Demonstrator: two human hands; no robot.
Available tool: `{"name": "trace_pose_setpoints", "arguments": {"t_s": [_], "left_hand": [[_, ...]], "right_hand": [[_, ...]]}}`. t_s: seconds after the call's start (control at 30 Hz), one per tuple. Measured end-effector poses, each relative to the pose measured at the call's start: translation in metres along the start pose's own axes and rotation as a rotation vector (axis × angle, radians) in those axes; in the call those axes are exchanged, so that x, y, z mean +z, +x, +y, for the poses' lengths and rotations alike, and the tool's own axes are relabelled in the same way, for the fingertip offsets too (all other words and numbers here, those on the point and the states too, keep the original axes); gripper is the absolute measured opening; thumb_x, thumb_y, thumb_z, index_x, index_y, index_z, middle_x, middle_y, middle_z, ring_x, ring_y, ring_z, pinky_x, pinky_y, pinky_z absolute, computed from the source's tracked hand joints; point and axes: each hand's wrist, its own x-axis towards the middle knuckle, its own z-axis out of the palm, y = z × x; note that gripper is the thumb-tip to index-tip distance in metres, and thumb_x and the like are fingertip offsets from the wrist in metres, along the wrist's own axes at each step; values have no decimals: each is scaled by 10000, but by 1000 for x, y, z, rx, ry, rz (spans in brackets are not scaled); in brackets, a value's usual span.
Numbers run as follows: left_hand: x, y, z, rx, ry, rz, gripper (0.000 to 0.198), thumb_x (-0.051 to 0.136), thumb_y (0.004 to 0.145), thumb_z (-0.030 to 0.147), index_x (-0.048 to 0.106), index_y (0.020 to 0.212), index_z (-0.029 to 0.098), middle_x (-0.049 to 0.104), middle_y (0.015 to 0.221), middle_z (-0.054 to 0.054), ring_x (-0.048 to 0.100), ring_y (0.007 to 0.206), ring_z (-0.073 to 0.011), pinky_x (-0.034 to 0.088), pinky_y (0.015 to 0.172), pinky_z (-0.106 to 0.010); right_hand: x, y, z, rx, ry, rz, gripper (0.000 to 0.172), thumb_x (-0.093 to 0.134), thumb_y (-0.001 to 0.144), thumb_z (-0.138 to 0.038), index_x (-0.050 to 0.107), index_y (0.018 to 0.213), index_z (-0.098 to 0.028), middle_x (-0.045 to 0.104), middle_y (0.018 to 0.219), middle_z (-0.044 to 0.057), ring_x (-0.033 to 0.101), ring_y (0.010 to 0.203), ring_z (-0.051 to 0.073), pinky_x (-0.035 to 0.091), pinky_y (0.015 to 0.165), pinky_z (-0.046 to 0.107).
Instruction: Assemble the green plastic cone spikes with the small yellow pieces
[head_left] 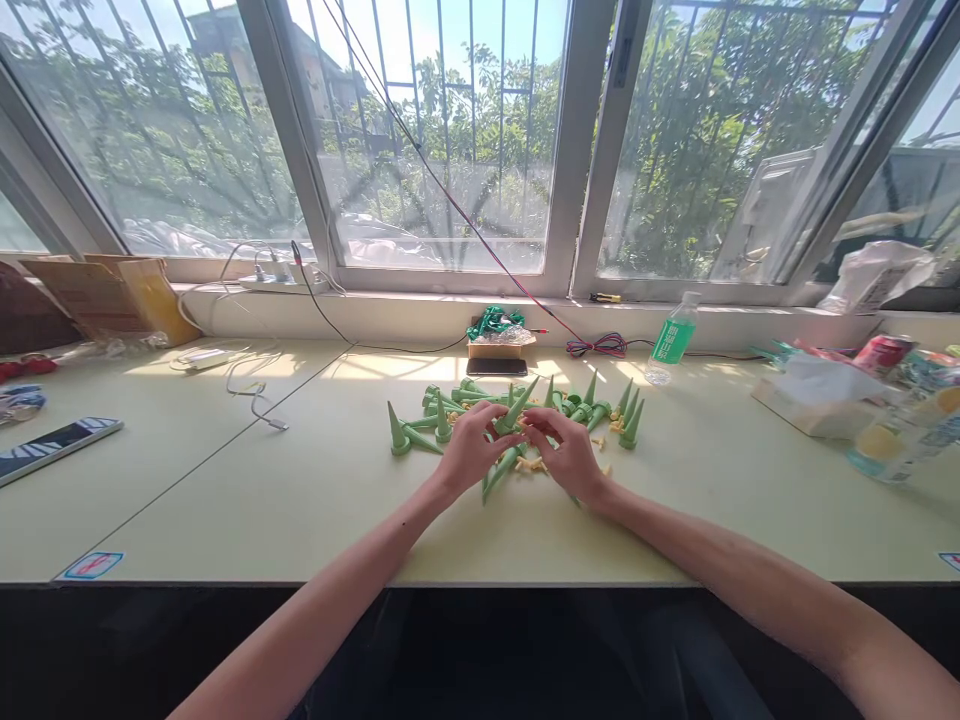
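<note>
A heap of green cone-shaped plastic spikes (585,405) lies in the middle of the pale table (300,500), with small yellow pieces (531,464) scattered among them. My left hand (471,448) has its fingers closed round one green spike (516,410) that points up and to the right. My right hand (568,452) meets it at the fingertips, pinched on the same spike or a small part I cannot make out. Some spikes stand upright, like one at the left (395,432); others lie flat.
Behind the heap are a small cardboard box (496,348) with a green bundle, a dark phone (496,367) and a green-labelled bottle (671,340). A tissue box (814,395) and packets lie at the right. Cables, a power strip (281,283) and a tablet (52,447) are left.
</note>
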Motion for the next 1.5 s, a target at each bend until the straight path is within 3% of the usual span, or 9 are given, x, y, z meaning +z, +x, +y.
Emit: {"name": "trace_pose_setpoints", "arguments": {"t_s": [0.4, 0.83, 1.5], "left_hand": [[2, 0, 2, 30, 24, 0, 272, 663, 848, 412, 676, 1022, 204, 619, 940, -50, 604, 683, -143, 514, 585, -252], [3, -3, 2, 52, 45, -39, 429, 675, 832, 336, 618, 1236, 203, 650, 1113, -78, 632, 634, -128, 537, 612, -270], [6, -6, 5, 85, 72, -59, 416, 638, 823, 266, 563, 1224, 183, 619, 1086, -69, 604, 628, -105, 529, 590, -252]], "right_hand": [[0, -1, -1, 13, 14, -11, 170, 576, 913, -291, 662, 1025, -197, 732, 932, 59, 709, 784, 189, 596, 742, 337], [0, -1, 2, 20, 25, -17, 174, 564, 918, -320, 663, 1008, -208, 726, 895, 48, 687, 666, 171, 594, 643, 313], [0, -1, -7, 4, -2, -94, 159, 543, 923, -292, 655, 952, -183, 698, 885, 47, 672, 766, 170, 569, 731, 296]]}}
